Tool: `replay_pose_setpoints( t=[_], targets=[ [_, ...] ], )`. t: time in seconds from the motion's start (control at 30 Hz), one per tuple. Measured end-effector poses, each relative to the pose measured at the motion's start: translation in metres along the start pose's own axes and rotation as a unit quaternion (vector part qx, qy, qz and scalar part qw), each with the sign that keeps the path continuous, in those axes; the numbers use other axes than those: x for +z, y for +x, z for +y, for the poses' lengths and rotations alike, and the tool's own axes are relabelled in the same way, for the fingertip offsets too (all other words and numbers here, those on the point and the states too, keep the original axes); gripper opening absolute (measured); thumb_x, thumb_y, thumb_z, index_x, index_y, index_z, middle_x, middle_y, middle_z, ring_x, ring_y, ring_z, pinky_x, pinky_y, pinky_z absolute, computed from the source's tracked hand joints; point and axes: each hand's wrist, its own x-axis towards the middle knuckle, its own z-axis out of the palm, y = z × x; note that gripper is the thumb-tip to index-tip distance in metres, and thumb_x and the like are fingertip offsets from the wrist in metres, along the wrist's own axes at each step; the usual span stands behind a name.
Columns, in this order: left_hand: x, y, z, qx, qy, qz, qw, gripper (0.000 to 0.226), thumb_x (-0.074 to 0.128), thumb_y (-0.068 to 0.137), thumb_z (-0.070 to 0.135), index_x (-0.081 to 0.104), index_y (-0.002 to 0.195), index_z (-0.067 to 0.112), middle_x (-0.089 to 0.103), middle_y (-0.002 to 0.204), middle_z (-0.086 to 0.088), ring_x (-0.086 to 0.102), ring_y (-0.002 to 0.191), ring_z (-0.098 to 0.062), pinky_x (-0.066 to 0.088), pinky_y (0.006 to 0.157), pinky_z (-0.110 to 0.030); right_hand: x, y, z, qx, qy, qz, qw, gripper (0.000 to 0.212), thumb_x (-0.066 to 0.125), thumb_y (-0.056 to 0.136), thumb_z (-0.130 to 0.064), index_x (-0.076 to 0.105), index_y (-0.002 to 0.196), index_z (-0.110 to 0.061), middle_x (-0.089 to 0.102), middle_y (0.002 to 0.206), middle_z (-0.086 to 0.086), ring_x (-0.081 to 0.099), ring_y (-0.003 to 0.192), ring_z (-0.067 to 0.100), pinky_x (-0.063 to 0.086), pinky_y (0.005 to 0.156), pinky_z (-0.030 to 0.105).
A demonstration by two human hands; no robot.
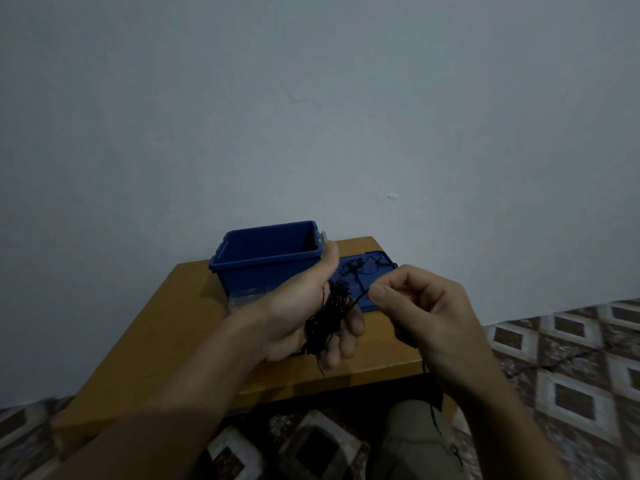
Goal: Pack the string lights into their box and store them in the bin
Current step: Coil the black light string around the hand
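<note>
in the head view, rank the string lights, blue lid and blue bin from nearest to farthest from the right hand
1. string lights: a strand is pinched in the right hand; the bundle sits just to its left.
2. blue lid: lying flat just beyond the hand.
3. blue bin: farther back and to the left, past the lid.

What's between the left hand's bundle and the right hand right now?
In the head view, one black strand spans the gap from the string lights bundle in the left hand to the right hand's pinch; the blue lid lies behind it.
</note>
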Motion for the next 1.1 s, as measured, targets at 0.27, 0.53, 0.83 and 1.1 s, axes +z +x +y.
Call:
replay_pose_setpoints(
  t=[0.27,0.53,0.83,1.1],
  targets=[
    [0.005,0.0,-0.002,0.005,0.043,-0.039,0.998,0.083,0.01,0.08,0.089,0.038,0.054,0.016,0.027,0.045,0.002,0.016,0.037,-0.011,0.009,0.044,-0.03,0.004,0.001,0.002,-0.019,0.006,-0.026,0.999,0.014,0.059,0.093,-0.012,0.064,0.09,0.002,0.058,0.057,-0.014,0.05,0.046,-0.004,0.037,0.049,0.006],
    [0.003,0.0,-0.002,-0.001,0.059,-0.059,0.997,0.081,0.01,0.082,0.089,0.03,0.054,0.015,0.023,0.045,0.001,0.014,0.037,-0.012,0.009,0.044,-0.029,0.005,0.002,0.01,0.005,-0.054,0.008,0.999,0.015,0.061,0.096,-0.016,0.071,0.093,-0.006,0.063,0.066,-0.004,0.05,0.047,-0.001,0.036,0.048,0.008],
    [-0.004,0.004,-0.004,0.046,-0.086,-0.255,0.962,0.08,0.019,0.094,0.076,0.04,0.046,0.015,0.032,0.037,0.0,0.017,0.029,-0.015,0.007,0.032,-0.028,0.008,0.003,0.018,0.073,-0.055,0.019,0.996,0.021,0.061,0.098,-0.026,0.065,0.083,-0.011,0.045,0.052,-0.008,0.032,0.044,0.003,0.028,0.046,0.017],
    [-0.002,0.004,-0.004,0.115,-0.177,-0.296,0.932,0.072,0.02,0.1,0.06,0.054,0.064,0.006,0.05,0.052,-0.007,0.045,0.04,-0.018,0.026,0.041,-0.032,0.003,0.002,0.014,0.103,-0.058,-0.013,0.993,0.02,0.056,0.101,-0.021,0.072,0.092,-0.013,0.06,0.057,-0.005,0.047,0.048,0.016,0.039,0.048,0.032]
  ],
)
